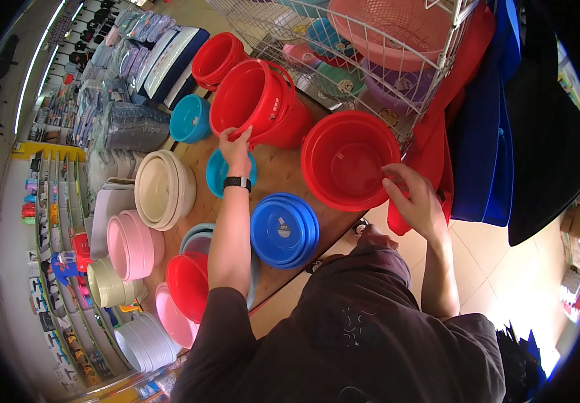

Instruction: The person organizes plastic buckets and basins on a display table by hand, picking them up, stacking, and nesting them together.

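Observation:
My left hand (237,153) is closed on the lower rim of a red bucket (243,101), which lies tilted with its mouth toward me and its handle raised. More red plastic is nested behind it. At the table's right side, my right hand (416,201) has its thumb and index finger at the rim of another red bucket (343,161), whose open inside faces up at me. Below my left hand, partly covered by the wrist, sits a teal bowl (217,173). Nearest below both hands is a stack of blue basins (284,230).
Stacks of cream (159,191), pink (128,245) and white basins (143,344) line the wooden table's (280,171) left side. A wire basket (397,50) holding colored baskets stands at the upper right. Large blue tubs (481,154) hang at the right. Tiled floor (484,269) lies below.

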`<state>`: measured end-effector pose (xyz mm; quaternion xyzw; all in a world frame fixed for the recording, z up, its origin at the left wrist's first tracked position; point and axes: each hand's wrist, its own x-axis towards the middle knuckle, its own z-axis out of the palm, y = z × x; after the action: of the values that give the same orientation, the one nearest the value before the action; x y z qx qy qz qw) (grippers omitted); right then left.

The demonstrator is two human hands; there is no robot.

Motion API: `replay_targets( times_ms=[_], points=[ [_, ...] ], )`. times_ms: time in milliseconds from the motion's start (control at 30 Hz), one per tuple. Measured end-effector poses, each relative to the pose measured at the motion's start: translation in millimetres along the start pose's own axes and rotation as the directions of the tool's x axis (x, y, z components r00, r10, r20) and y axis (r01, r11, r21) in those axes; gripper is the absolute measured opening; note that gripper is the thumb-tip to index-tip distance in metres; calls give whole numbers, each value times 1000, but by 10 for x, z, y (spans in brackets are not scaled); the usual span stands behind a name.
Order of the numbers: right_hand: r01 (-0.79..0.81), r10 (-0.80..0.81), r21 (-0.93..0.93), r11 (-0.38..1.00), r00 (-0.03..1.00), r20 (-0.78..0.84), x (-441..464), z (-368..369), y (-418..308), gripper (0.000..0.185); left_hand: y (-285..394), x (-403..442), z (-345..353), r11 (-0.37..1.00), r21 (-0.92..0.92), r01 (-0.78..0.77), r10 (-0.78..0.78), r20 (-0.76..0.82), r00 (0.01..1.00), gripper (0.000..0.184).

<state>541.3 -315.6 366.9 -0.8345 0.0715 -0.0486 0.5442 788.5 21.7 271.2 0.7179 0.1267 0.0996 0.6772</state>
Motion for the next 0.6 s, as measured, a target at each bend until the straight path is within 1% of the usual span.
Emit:
replay_targets(
  times_ms=[33, 133, 233, 333, 367, 467, 500, 533, 600],
  points=[
    [2, -2, -2, 1000, 1000, 0, 1, 2, -2, 27, 48, -8, -33, 999, -36, -32, 33, 24, 999, 40],
    [4, -4, -6, 1000, 1000, 14, 5, 11, -7, 27, 224, 4, -105, 993, -22, -116, 117, 47, 992, 38],
    [2, -2, -17, 1000, 999, 35, 19, 20, -14, 27, 479, -10, -111, 965, -190, -178, 190, 48, 981, 37],
    [6, -5, -21, 1000, 999, 40, 15, 29, 5, 28, 853, -179, -85, 937, -299, -181, 197, 26, 980, 38],
    [7, -7, -22, 1000, 999, 39, 13, 33, 16, 28, 928, -214, -122, 936, -313, -164, 189, 52, 981, 38],
    [-6, 7, -16, 1000, 999, 44, 8, 22, 70, 33, 1186, -429, -159, 914, -361, -183, 234, 102, 967, 36],
    [-9, 9, 8, 1000, 1000, 1, 1, 30, 84, 35, 1232, -476, -203, 911, -363, -195, 252, 116, 961, 34],
    [-14, 15, 29, 999, 999, -41, -1, 47, 88, 38, 1325, -593, -217, 902, -389, -184, 266, 168, 949, 36],
    [-17, 27, 91, 996, 993, -115, 31, 37, 106, 43, 1427, -851, -241, 922, -344, -178, 265, 223, 938, 31]
  ],
)
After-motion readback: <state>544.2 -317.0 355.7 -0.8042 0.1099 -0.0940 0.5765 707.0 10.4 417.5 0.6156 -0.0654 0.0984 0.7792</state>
